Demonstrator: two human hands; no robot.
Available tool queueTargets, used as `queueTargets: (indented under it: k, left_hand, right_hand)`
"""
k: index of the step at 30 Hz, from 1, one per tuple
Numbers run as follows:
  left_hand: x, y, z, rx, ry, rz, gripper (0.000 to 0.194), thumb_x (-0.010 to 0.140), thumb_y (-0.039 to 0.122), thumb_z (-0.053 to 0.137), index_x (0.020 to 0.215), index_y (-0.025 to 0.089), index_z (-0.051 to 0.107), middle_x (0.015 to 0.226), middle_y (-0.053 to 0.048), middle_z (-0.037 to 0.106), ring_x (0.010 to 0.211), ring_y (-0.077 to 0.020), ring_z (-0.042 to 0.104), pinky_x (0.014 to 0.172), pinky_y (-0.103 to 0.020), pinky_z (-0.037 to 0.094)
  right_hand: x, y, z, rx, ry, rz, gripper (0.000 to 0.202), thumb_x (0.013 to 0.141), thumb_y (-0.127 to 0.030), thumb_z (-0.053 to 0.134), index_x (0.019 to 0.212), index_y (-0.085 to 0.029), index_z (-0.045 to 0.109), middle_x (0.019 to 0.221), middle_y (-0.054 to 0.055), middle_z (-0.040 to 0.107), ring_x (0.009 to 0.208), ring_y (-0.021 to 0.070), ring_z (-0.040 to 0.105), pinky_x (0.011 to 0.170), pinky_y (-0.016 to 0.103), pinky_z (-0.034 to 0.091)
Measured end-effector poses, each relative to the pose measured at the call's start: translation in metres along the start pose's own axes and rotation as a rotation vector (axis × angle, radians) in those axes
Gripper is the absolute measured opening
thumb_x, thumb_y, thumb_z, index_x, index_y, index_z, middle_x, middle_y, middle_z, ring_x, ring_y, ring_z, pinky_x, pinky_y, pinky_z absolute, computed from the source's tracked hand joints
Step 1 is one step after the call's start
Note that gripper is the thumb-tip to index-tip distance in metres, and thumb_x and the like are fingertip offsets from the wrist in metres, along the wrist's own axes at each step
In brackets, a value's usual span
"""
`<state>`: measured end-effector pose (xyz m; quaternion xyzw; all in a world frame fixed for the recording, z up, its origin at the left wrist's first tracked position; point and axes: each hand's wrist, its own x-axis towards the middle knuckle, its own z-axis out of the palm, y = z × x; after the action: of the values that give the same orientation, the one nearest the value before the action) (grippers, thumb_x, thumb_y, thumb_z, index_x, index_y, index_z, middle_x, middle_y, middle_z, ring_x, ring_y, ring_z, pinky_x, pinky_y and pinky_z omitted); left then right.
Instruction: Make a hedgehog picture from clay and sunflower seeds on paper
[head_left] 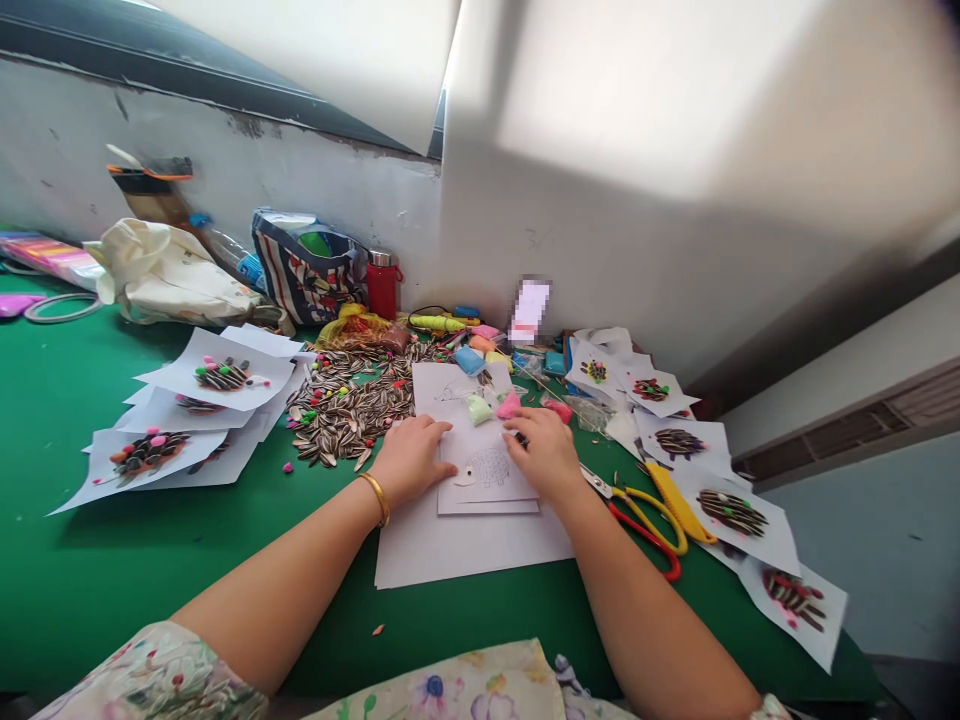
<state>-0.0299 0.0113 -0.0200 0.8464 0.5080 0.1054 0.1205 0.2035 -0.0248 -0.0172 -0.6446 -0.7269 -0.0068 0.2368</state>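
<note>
A sheet of white paper with a hedgehog drawing [489, 470] lies in front of me, on top of other white sheets [420, 555]. My left hand [411, 458] rests at the sheet's left edge, with thumb and fingers apart and nothing held. At the right edge, my right hand [546, 452] has its fingers bent together by a small dark thing [521, 438], too small to make out. Just beyond the drawing are a pale green lump of clay [480, 409] and a pink lump of clay [509, 404].
Striped sunflower seeds [337, 430] are heaped at left with coloured beads. Seed-decorated papers stand in stacks at left [225, 370] and right [731, 510]. Scissors [649, 520] and a yellow cutter [679, 505] lie right. A phone [529, 310] leans against the wall beyond a red flask [383, 285].
</note>
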Motion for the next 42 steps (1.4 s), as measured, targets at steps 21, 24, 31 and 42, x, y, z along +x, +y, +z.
queueTargets:
  k: [21,24,31,42]
  left_hand:
    - [-0.002,-0.001,-0.002,-0.033,0.007,0.006,0.056,0.075,0.043,0.074,0.127,0.025,0.06,0.114,-0.008,0.064,0.11,-0.0297,0.056,0.089,-0.038,0.042]
    - [-0.002,-0.001,-0.002,-0.049,0.028,0.001,0.053,0.076,0.043,0.074,0.124,0.025,0.062,0.113,-0.008,0.064,0.109,-0.0296,0.057,0.09,-0.039,0.042]
    - [0.001,0.0,0.0,-0.249,0.238,0.041,0.027,0.084,0.039,0.067,0.105,0.023,0.071,0.105,-0.008,0.066,0.103,-0.0273,0.059,0.091,-0.042,0.043]
    - [-0.008,0.026,0.005,-1.11,0.096,-0.021,0.022,0.083,0.036,0.063,0.093,0.017,0.065,0.085,-0.004,0.067,0.077,-0.0167,0.063,0.07,-0.029,0.05]
  right_hand:
    - [0.096,0.049,0.015,-0.102,-0.251,0.043,0.035,0.079,-0.013,0.062,0.112,-0.022,0.069,0.108,0.009,0.071,0.101,0.0248,0.063,0.085,0.032,0.047]
    - [0.088,0.049,0.009,-0.11,-0.172,0.09,0.042,0.084,-0.014,0.055,0.124,-0.023,0.06,0.114,0.009,0.068,0.099,0.0244,0.064,0.084,0.032,0.047]
    - [0.045,0.029,-0.022,0.196,0.187,0.071,0.03,0.087,-0.02,0.049,0.114,-0.019,0.063,0.112,0.011,0.064,0.098,0.0249,0.061,0.084,0.038,0.049]
    - [-0.02,-0.029,-0.001,0.541,0.019,-0.145,0.034,0.085,-0.018,0.06,0.119,-0.024,0.058,0.114,0.007,0.063,0.104,0.0221,0.06,0.09,0.037,0.05]
